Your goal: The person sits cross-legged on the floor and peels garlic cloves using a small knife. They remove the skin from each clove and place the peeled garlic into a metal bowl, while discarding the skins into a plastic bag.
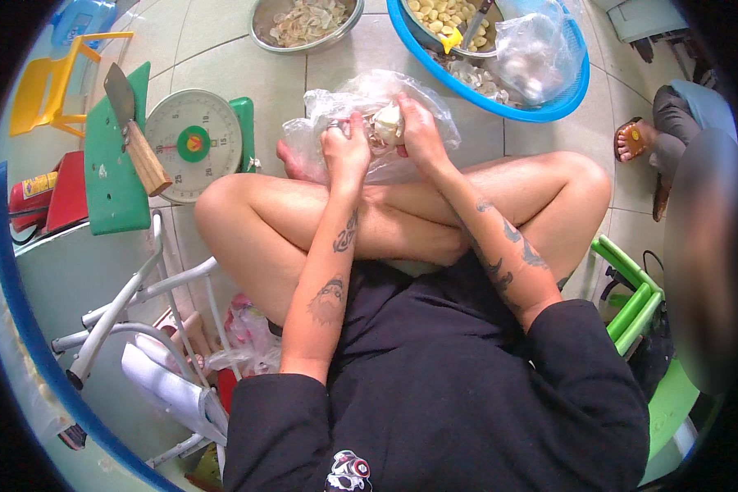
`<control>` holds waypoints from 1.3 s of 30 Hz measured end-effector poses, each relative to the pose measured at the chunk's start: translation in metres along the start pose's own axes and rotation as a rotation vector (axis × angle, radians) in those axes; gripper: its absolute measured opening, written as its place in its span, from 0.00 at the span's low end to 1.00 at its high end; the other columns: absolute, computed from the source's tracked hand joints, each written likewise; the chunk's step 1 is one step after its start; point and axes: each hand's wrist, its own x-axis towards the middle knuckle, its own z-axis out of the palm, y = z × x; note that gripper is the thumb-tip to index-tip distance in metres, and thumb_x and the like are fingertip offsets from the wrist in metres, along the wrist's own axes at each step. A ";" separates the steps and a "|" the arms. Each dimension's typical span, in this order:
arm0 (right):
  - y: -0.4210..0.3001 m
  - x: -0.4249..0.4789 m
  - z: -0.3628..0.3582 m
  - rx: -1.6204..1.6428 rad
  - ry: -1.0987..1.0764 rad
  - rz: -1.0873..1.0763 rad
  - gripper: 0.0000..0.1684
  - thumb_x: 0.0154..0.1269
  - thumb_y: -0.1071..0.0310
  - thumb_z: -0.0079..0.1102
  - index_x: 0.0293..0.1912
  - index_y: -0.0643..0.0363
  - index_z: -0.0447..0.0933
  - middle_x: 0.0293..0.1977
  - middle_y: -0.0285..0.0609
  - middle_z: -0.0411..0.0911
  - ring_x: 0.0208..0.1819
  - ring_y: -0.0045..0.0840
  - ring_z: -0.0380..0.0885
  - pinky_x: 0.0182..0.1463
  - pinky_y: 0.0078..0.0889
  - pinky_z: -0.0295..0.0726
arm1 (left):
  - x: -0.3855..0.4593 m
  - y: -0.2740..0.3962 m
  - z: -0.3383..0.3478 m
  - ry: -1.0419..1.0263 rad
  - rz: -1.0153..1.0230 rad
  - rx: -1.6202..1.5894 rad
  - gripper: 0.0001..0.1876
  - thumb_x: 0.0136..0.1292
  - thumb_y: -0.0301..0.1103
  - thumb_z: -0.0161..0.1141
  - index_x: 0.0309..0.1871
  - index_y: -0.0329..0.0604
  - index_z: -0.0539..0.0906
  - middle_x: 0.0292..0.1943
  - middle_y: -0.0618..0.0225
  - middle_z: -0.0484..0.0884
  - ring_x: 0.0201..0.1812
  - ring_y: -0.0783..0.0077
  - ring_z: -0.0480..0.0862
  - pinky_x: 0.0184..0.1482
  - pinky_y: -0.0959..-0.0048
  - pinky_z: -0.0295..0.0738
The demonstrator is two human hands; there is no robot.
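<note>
A clear plastic bag [320,104] lies spread before my crossed legs, with loose papery garlic skins inside. My right hand [423,132] grips a white garlic bulb [386,125] over the bag, fingers along its right side. Just left of the bulb, my left hand [345,147] is curled with its thumb up, bunching the bag's plastic. A ring shows on one of its fingers. The fingertips of both hands are partly hidden by the bulb and the bag's folds.
Ahead are a metal bowl [264,38] of garlic skins and a blue basket [476,101] holding peeled cloves and a knife [472,27]. A dial scale [194,178] and cleaver [136,138] on a green stool [107,206] stand left. Another person's sandalled foot [628,140] is right.
</note>
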 end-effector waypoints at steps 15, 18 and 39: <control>0.003 0.002 0.006 -0.110 0.051 -0.140 0.25 0.74 0.50 0.47 0.32 0.63 0.74 0.19 0.39 0.73 0.18 0.20 0.72 0.21 0.28 0.71 | -0.020 0.034 -0.007 -0.149 0.319 -0.135 0.22 0.72 0.48 0.51 0.46 0.32 0.79 0.26 0.51 0.82 0.28 0.58 0.84 0.34 0.63 0.77; 0.007 0.002 0.011 -0.158 0.068 -0.212 0.26 0.74 0.50 0.47 0.31 0.64 0.76 0.21 0.42 0.76 0.22 0.23 0.74 0.28 0.31 0.74 | -0.030 0.041 -0.004 -0.087 0.335 -0.068 0.19 0.72 0.44 0.49 0.44 0.32 0.78 0.33 0.41 0.82 0.37 0.36 0.81 0.41 0.51 0.74; -0.013 -0.003 0.002 0.085 -0.078 0.201 0.31 0.76 0.44 0.37 0.37 0.61 0.78 0.21 0.36 0.75 0.15 0.17 0.70 0.13 0.22 0.68 | -0.027 0.040 -0.011 -0.156 0.358 -0.372 0.19 0.77 0.43 0.44 0.44 0.34 0.77 0.31 0.61 0.79 0.34 0.69 0.78 0.39 0.69 0.74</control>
